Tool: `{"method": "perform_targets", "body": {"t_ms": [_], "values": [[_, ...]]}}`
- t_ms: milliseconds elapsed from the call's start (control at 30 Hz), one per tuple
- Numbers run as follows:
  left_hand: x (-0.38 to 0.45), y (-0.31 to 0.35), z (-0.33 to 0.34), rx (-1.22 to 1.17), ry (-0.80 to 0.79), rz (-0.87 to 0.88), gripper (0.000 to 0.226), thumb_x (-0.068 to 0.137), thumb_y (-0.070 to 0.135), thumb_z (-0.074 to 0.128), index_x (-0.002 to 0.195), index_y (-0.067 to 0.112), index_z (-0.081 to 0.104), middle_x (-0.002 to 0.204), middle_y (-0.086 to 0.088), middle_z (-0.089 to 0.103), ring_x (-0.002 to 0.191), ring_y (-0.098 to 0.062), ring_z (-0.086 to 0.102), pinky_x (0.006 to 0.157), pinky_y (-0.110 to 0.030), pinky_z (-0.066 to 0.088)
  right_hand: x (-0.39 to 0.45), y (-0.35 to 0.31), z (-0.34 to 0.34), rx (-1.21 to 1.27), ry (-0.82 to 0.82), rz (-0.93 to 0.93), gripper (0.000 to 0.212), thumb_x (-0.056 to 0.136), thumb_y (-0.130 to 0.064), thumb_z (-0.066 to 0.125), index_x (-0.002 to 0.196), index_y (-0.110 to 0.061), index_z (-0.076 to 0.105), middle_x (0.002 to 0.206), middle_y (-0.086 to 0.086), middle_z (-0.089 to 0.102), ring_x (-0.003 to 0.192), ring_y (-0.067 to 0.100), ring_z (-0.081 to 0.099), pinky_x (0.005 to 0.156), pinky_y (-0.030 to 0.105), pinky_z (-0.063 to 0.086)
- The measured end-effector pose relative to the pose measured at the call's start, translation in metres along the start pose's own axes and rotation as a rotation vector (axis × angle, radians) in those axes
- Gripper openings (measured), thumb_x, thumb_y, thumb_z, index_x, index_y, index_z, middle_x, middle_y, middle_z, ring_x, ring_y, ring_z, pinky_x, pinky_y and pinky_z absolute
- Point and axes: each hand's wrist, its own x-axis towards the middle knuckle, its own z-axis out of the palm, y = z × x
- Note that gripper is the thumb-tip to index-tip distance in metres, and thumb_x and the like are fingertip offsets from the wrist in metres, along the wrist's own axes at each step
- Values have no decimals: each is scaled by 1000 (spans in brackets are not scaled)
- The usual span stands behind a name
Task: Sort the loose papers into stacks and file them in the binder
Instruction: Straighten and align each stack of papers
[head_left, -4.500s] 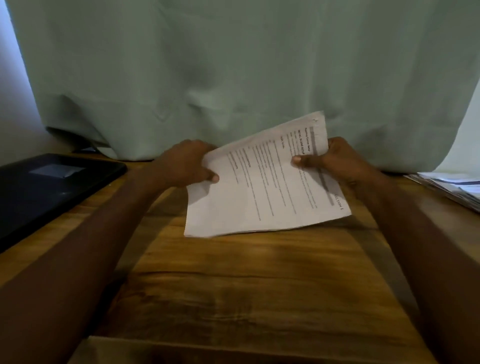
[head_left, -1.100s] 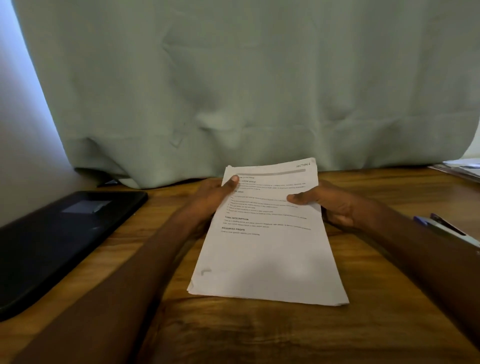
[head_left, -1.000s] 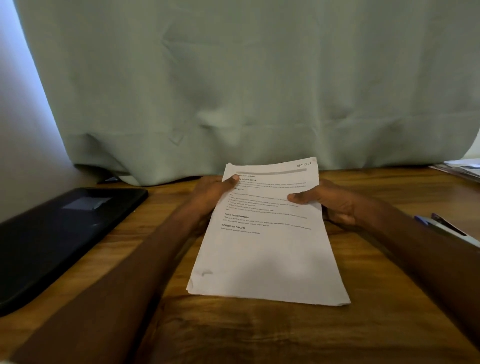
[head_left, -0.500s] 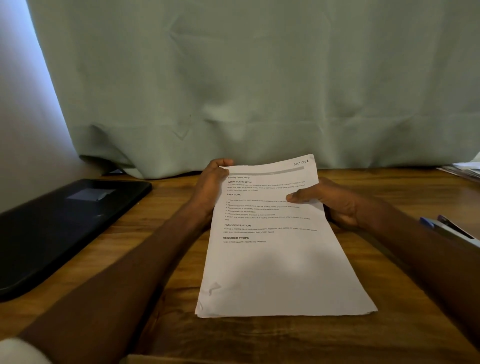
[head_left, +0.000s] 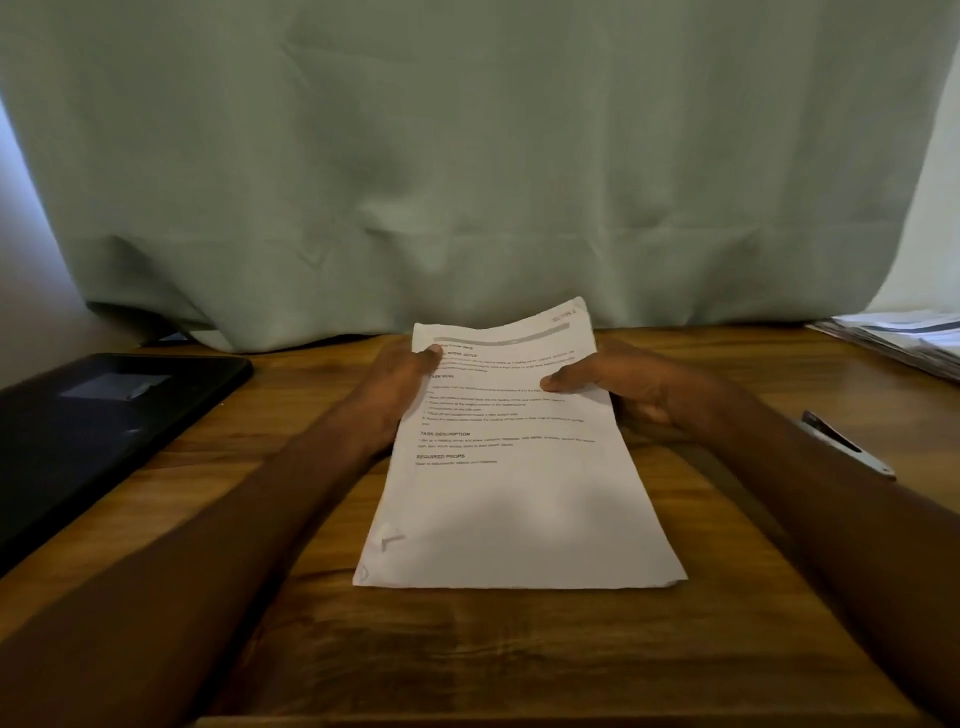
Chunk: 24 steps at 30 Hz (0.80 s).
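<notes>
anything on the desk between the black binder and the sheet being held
Only the left forearm crosses it; otherwise bare wood of the desk between binder and sheet, in the head view.

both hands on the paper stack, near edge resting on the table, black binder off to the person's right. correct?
One thing is off: the black binder lies to the person's left, not right, as the head view shows. The rest holds: left hand and right hand both grip the paper stack, whose near edge rests on the table.
</notes>
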Motion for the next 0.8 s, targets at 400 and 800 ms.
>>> {"method": "perform_targets", "body": {"t_ms": [400, 800], "values": [[5, -9, 48, 124, 74, 163, 14, 104, 17, 57, 114, 17, 67, 93, 6, 70, 77, -8, 66, 52, -18, 46, -84, -8, -105, -1019, 331, 544, 54, 62, -53, 93, 83, -15, 61, 89, 5, 64, 75, 17, 60, 58, 28, 48], [-2, -7, 43, 94, 1, 133, 15, 104, 15, 57, 113, 14, 68, 95, 4, 74, 82, -17, 71, 61, -26, 50, -90, 29, -96, -969, 664, 302, 28, 74, -35, 87, 78, -18, 66, 82, 3, 64, 75, 19, 58, 59, 29, 44]]}}
